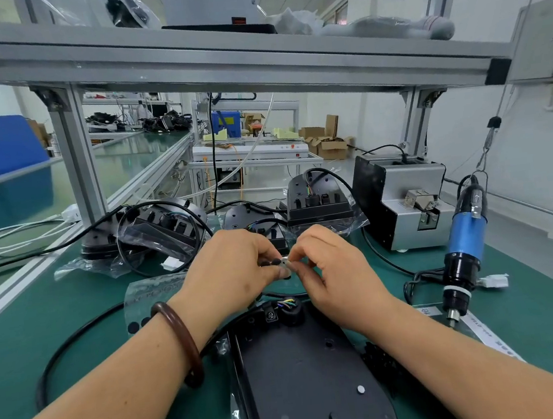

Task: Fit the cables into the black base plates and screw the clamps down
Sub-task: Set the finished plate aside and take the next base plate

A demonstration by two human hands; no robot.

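Note:
A black base plate [308, 378] lies on the green mat right in front of me, a black cable [61, 358] with coloured wires [287, 302] entering its far end. Above that end both hands meet. My left hand [233, 269] and my right hand [337, 271] together pinch a small clear and black piece [284, 264] between their fingertips. What the piece is, I cannot tell. A dark bangle sits on my left wrist.
Several more black base plates [317, 201] in clear bags with cables lie behind my hands. A grey screw feeder [409, 208] stands at the right. A blue electric screwdriver [465, 249] hangs beside it. A pile of small black parts [386, 365] lies right of the plate.

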